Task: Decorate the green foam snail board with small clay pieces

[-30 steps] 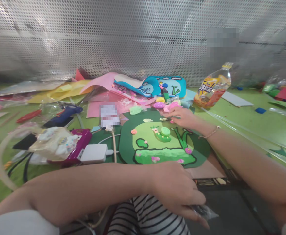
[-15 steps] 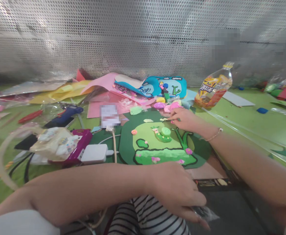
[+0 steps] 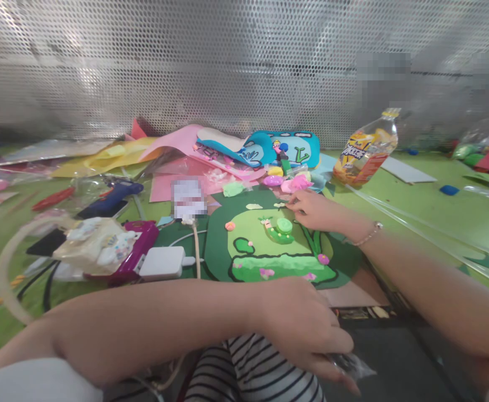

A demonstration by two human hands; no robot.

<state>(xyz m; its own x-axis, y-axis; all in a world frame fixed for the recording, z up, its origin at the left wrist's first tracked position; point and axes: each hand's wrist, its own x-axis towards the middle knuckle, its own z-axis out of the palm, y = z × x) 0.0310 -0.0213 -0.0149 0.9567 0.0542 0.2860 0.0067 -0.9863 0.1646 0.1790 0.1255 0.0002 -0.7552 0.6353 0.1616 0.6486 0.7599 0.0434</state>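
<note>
- Two bare hands in the head view, one far, one near.
- R hand (image 3: pixel 311 209): reaches fwd over the dark green craft board w/ light green clay scene (image 3: pixel 345 254) and rests at its far edge. Grip pinched, thumb & forefinger tips together on the board. Whether a bit of clay sits between them is too small to tell. Thin bracelet (image 3: pixel 368 237) on that wrist.
- L hand (image 3: pixel 303 329): low & close, forearm across the body over a black-and-white striped garment (image 3: pixel 252 368). Grip clenched on a crinkled clear plastic wrapper (image 3: pixel 351 365), which sticks out past the fingertips.
- Board lies flat mid-surface, just beyond the L forearm. On it: a green clay snail (image 3: pixel 281 229) near centre, just beside the R hand, and small pink clay blobs (image 3: pixel 322 258) along the lower part.
- Pink clay lumps (image 3: pixel 297 183) lie just past the R fingertips, off the board.
- Left of the board: white charger block (image 3: pixel 161 262) touching a magenta case w/ white plush figure (image 3: pixel 101 245). Blue glue gun (image 3: pixel 116 192) lies further back.
- Behind: pile of pink & yellow sheets (image 3: pixel 160 151) and a blue painted craft piece (image 3: pixel 278 146).
- Right, well apart from the hand: clear plastic bottle w/ orange label (image 3: pixel 368 148), tilted on the green surface (image 3: pixel 437 206).
- Perforated metal screen (image 3: pixel 227 67) closes off the back.
</note>
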